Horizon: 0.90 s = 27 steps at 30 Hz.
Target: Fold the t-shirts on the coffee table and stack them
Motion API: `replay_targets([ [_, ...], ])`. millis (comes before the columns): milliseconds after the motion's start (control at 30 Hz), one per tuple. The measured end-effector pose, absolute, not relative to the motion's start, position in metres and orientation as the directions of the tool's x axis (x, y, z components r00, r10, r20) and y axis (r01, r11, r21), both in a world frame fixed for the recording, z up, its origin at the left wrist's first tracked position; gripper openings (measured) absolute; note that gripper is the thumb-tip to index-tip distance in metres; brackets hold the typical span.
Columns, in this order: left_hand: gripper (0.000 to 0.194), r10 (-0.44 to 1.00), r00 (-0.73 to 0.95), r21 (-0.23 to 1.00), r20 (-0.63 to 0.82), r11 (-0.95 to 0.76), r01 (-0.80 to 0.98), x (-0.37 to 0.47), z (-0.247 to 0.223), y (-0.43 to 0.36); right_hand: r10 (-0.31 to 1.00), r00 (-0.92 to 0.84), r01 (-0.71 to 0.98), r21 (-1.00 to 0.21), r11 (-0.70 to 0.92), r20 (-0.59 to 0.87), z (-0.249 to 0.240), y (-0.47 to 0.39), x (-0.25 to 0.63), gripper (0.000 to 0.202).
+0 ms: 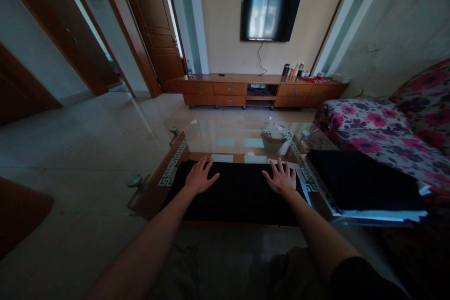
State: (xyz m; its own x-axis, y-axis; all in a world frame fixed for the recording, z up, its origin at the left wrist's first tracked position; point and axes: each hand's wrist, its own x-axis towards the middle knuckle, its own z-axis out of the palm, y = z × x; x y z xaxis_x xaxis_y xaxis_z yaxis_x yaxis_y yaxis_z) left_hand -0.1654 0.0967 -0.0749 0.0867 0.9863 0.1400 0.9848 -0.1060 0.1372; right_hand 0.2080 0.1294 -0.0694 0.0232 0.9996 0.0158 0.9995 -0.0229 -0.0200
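A black cloth (239, 194), seemingly folded into a long flat shape, lies along the near edge of the glass coffee table (246, 143). My left hand (200, 177) rests flat on its left part with fingers spread. On its right part lies my right hand (282, 178), palm down and fingers apart. Neither hand grips anything. To the right of the cloth sits a stack of folded cloth (365, 180), black on top with white and patterned layers showing below. Whether the black cloth is a garment I cannot tell.
Past the table stands a low wooden TV cabinet (230, 89) with several bottles (293, 70) on top. A television (270, 18) hangs on the wall above. A floral sofa (372, 119) is on the right. A brown rounded piece of furniture (21, 211) juts in at the left.
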Motion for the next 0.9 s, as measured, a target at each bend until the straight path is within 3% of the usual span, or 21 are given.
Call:
replay_targets([
  [133, 0.081, 0.972, 0.119, 0.099, 0.203, -0.142, 0.985, -0.155, -0.075, 0.100, 0.994, 0.018, 1.000, -0.021, -0.016, 0.110, -0.068, 0.131, 0.181, 0.084],
  [333, 0.072, 0.923, 0.304, 0.119, 0.236, -0.338, 0.934, -0.108, -0.077, 0.107, 0.942, -0.308, 0.941, -0.105, 0.322, 0.132, -0.065, 0.127, 0.111, 0.078],
  [467, 0.070, 0.927, 0.323, 0.153, 0.190, -0.353, 0.923, -0.098, -0.084, 0.109, 0.911, -0.406, 0.899, -0.148, 0.412, 0.070, -0.067, 0.123, 0.091, 0.073],
  [767, 0.093, 0.938, 0.298, 0.165, 0.179, -0.327, 0.931, -0.126, -0.083, 0.105, 0.947, -0.321, 0.936, -0.144, 0.320, 0.016, -0.066, 0.119, 0.126, 0.074],
  [900, 0.094, 0.958, 0.216, 0.138, 0.187, -0.243, 0.960, -0.153, -0.082, 0.100, 0.975, -0.220, 0.970, -0.101, 0.223, 0.034, -0.070, 0.122, 0.164, 0.073],
])
